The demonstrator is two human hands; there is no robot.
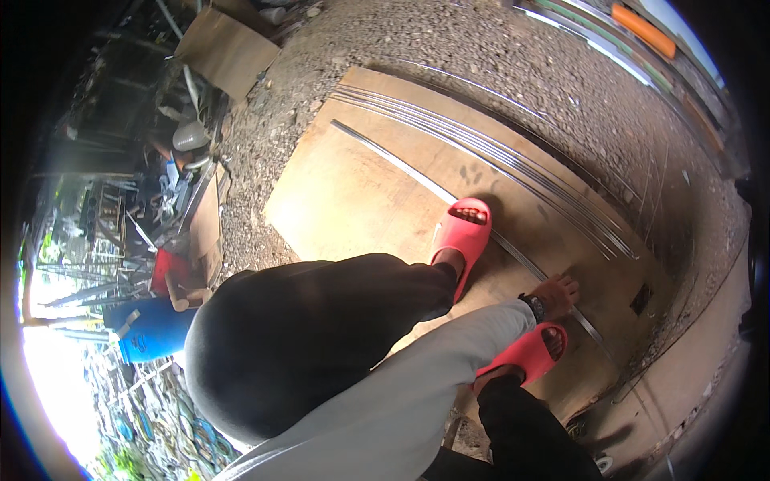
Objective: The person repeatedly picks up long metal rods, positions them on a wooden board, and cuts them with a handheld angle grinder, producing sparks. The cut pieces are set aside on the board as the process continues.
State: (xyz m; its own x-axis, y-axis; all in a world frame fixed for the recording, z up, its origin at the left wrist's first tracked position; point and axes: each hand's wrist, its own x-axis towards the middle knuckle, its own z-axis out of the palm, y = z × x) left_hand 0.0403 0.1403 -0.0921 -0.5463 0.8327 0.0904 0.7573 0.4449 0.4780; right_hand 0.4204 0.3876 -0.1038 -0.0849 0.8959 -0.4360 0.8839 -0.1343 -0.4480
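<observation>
A long, narrow silver metal strip [401, 166] runs diagonally across a brown board on the ground. My left hand [559, 294], below a grey sleeve and a dark wristwatch [532, 306], is bent over this strip near its right end, fingers closed down on it. My left foot, in a red slide sandal [465, 238], rests across the middle of the strip. The other red sandal [539, 353] stands just below my hand. My right hand does not show.
Several thin metal strips [457, 143] lie side by side along the far part of the board [321, 192]. Gravel [345, 36] surrounds it. At left stand a blue container [152, 329], a red object [167, 268] and clutter. Long pieces, one orange [643, 30], lie at far right.
</observation>
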